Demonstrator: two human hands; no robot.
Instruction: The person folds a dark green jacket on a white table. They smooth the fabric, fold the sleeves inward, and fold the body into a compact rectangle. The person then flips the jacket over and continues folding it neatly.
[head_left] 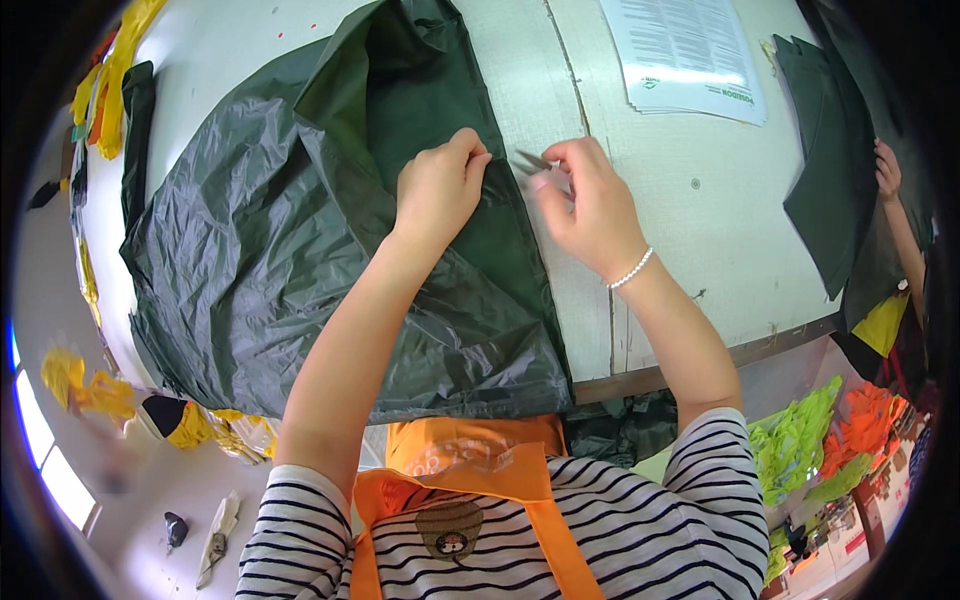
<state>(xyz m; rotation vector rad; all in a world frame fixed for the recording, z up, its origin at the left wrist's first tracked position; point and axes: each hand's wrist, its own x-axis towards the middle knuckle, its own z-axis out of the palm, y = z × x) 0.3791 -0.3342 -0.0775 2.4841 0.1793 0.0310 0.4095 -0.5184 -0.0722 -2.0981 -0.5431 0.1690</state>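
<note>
A large dark green garment point(220, 240) of shiny, crinkled cloth lies spread over the white table point(700, 240), its front part hanging at the near edge. My left hand point(440, 190) is closed in a pinch on the garment's right edge, thumb against bent fingers. Just to its right, my right hand point(590, 205) grips small metal thread snips point(532, 162). Their blades point left toward the pinched edge and look slightly blurred; I cannot tell whether they touch the cloth.
A stack of printed sheets point(690, 65) lies at the far right of centre. Beyond it are dark green cloth pieces point(825, 150) and another person's hand point(887, 172). Yellow cloth point(138, 60) hangs at the far left. Lime point(795, 435) and orange heaps point(862, 425) sit at lower right.
</note>
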